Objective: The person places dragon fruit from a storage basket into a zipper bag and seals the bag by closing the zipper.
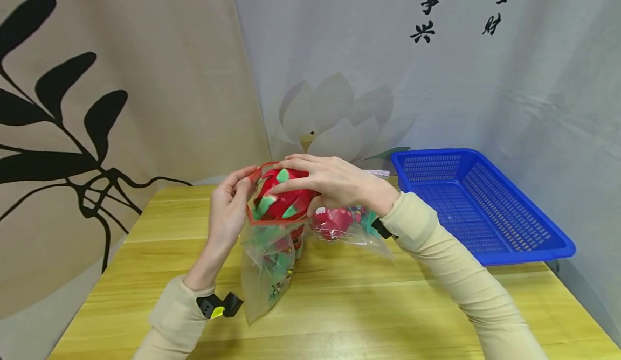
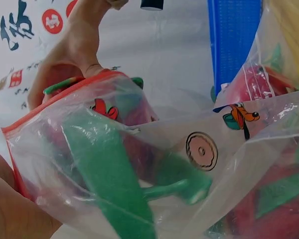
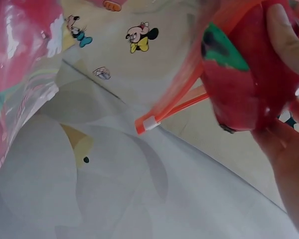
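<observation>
A clear zip bag (image 1: 264, 279) with a red zip edge and cartoon prints stands upright on the table. My left hand (image 1: 232, 203) pinches its rim on the left side. At the bag's mouth, a red dragon fruit (image 1: 278, 205) with green scale tips sits partly inside the red edge. My right hand (image 1: 337, 181) holds it from above and the right, thumb and fingers curved round it in the right wrist view. Through the plastic, the left wrist view shows a long green piece (image 2: 102, 164) in the bag. The white zip slider (image 3: 151, 123) hangs at one end of the edge.
A second clear bag (image 1: 335, 225) with red and teal things lies behind my right forearm. The blue plastic basket (image 1: 529, 214) stands at the table's right rear. A printed curtain (image 1: 184, 80) hangs behind the wooden table (image 1: 170, 247).
</observation>
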Demonstrator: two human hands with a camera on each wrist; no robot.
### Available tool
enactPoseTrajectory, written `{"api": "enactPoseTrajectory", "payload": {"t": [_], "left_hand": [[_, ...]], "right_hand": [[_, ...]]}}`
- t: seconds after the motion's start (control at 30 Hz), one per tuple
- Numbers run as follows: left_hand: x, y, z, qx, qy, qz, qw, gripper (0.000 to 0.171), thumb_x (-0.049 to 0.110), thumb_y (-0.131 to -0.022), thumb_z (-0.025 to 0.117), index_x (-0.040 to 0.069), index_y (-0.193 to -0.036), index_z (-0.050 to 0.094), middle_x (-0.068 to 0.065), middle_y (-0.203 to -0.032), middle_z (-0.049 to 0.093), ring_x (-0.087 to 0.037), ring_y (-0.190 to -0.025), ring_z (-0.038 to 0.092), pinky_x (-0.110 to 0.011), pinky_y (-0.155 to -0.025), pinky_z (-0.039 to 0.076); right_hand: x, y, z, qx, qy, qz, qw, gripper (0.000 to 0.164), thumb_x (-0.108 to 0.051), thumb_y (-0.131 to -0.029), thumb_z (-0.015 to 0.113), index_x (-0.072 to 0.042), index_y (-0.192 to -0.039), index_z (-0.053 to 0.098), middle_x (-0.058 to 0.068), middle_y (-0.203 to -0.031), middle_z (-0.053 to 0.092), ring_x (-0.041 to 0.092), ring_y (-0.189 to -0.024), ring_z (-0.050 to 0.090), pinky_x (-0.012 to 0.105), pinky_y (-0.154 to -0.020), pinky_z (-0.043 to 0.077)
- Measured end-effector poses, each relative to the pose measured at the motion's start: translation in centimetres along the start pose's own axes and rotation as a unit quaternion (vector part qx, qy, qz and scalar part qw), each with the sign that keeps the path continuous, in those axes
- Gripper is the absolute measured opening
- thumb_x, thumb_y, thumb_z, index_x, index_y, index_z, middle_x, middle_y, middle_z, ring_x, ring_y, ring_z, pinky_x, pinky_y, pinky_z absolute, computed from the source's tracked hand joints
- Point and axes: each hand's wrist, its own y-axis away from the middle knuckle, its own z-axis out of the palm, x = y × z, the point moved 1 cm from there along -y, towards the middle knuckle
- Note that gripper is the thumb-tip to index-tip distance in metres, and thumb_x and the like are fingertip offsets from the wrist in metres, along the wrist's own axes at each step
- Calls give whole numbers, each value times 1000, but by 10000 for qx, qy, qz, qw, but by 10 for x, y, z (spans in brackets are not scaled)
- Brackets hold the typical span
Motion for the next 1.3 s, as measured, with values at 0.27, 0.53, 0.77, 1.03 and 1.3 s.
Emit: {"api": "enactPoseTrajectory", "payload": {"t": [0.27,0.53,0.77,1.03,1.3], "left_hand": [[-1,1,1,-101,128,79,9998,36,14,-103,38,-3,-131,52,-18,-135,53,-23,-124,55,-21,-96,47],[-1,2,6,6,252,63,9997,32,10,-102,39,-3,-126,55,-20,-128,60,-12,-113,62,-14,-89,50],[-2,1,12,-27,-159,254,9995,30,10,-101,41,0,-125,57,-12,-126,64,-3,-47,37,-16,-37,23],[-3,0,8,126,-106,279,9995,30,9,-101,40,1,-125,57,-11,-125,65,0,-80,62,-10,-55,42],[-3,-1,8,145,-23,128,9998,30,9,-101,41,2,-126,56,-10,-125,65,-9,-108,63,-10,-76,51]], "right_hand": [[5,-4,7,-59,-724,185,9972,68,-37,-74,78,-33,-136,51,9,-145,41,20,-123,51,34,-88,54],[14,-3,30,860,-625,700,9919,45,-33,-82,73,-8,-117,59,8,-130,57,20,-114,60,34,-92,53],[17,5,43,806,-1117,2399,9610,35,-19,-89,67,-4,-118,55,10,-118,62,24,-109,63,36,-90,54],[23,30,67,-918,-2187,4187,8766,24,-23,-90,64,-5,-106,64,10,-94,71,16,-76,64,27,-66,54],[22,35,93,-1018,-2632,3954,8741,28,-22,-95,58,-8,-70,63,2,-57,60,6,-45,43,18,-47,32]]}}
